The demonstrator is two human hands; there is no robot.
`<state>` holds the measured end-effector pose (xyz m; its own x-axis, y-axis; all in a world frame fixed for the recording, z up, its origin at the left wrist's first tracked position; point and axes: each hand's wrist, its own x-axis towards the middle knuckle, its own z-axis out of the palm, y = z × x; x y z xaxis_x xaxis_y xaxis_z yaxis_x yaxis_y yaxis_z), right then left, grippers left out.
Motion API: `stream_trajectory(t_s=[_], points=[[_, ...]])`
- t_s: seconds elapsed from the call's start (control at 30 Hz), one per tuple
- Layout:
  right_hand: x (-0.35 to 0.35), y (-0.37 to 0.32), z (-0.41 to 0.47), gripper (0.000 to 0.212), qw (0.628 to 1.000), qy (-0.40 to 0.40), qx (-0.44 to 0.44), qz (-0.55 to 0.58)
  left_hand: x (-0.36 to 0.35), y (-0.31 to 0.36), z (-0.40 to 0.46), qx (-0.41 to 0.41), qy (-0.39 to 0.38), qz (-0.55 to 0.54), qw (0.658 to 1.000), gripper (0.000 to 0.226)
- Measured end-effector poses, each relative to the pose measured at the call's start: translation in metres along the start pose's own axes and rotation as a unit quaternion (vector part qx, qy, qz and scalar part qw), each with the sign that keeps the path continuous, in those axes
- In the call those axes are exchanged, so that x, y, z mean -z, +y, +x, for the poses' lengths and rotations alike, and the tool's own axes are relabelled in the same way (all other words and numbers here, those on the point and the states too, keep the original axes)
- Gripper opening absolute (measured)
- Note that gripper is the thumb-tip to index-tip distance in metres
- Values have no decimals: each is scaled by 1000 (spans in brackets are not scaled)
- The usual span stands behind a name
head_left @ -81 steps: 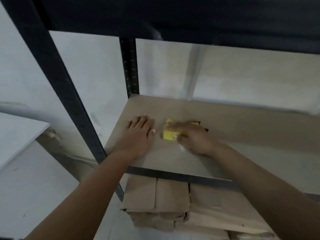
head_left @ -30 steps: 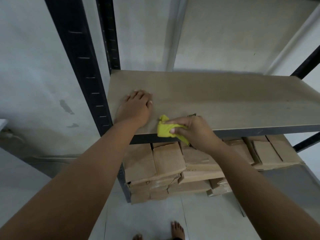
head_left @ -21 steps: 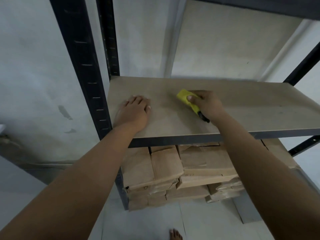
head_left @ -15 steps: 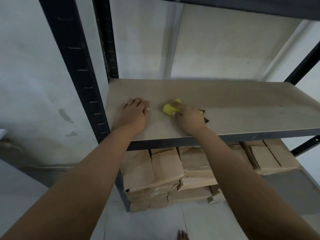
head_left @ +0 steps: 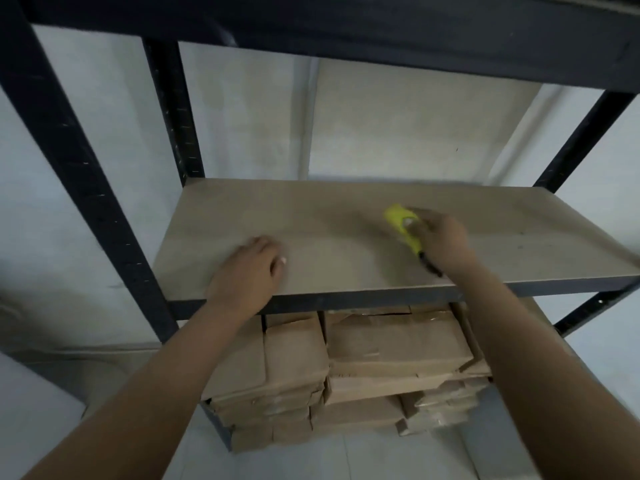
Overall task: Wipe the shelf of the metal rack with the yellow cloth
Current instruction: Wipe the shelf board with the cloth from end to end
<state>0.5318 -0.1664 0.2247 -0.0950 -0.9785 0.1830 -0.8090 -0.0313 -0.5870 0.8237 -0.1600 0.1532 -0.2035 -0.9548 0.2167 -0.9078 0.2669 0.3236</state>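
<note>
Reaching in from the bottom corners of the view, two bare forearms stretch up toward the rack. Nearest the camera, beneath the arms, stacked brown cardboard packages (head_left: 363,368) fill the lower level of the rack, lying flat in uneven piles. Just above them runs the dark front rail (head_left: 363,299) of the shelf.

The left hand (head_left: 247,271) rests palm down on the shelf (head_left: 329,244) near its front left part, fingers relaxed and lying flat on the board, holding nothing. Further in and to the right, the right hand (head_left: 441,239) has its grip closed around the yellow cloth (head_left: 401,223), fingers curled over the bunched fabric and pressing it onto the board around mid-depth, right of centre. The cloth pokes out to the left of the fingers, and a small dark bit shows at the heel of that hand; it is too blurred to tell what it is. Both hands are well apart.

The board is a plain tan sheet set in the black metal rack (head_left: 72,174), whose perforated uprights rise at the left and right. Above, another dark shelf (head_left: 346,26) spans the top. Behind the rack stands a pale wall (head_left: 398,133).
</note>
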Motion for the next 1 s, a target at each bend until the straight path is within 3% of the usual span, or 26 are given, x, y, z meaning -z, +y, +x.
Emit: stream_trajectory(t_s=[0.07,0.13,0.23,0.4,0.57,0.63,0.7,0.77,0.83,0.93,1.0], points=[[17,41,24,37,995,28,-76,-60,0,3,0,19,-17,1,1000,46],[19,73,40,42,984,-13,-125,-123,2,2,3,32,-40,6,999,49],[4,85,52,44,981,-66,-91,-157,2,5,4,37,-52,21,998,49],[-42,34,30,41,982,-95,40,-159,1,9,3,49,-50,30,997,48],[-80,-38,-33,46,966,-158,176,-109,1,8,-3,72,-14,-2,997,46],[-80,-47,-48,43,960,-183,208,-40,0,9,-7,79,30,-20,996,44],[-71,-45,-55,35,953,-225,192,64,-1,10,-15,68,102,-25,992,45],[-52,-40,-52,24,943,-249,120,186,-5,10,-30,53,155,-6,986,52],[-35,-26,-35,24,959,-182,50,214,-18,11,-51,47,172,45,983,50],[-26,-1,-2,33,996,-73,22,45,-44,11,-84,50,178,84,979,47],[-36,6,10,40,994,-84,20,-73,-55,10,-93,63,178,85,978,50]])
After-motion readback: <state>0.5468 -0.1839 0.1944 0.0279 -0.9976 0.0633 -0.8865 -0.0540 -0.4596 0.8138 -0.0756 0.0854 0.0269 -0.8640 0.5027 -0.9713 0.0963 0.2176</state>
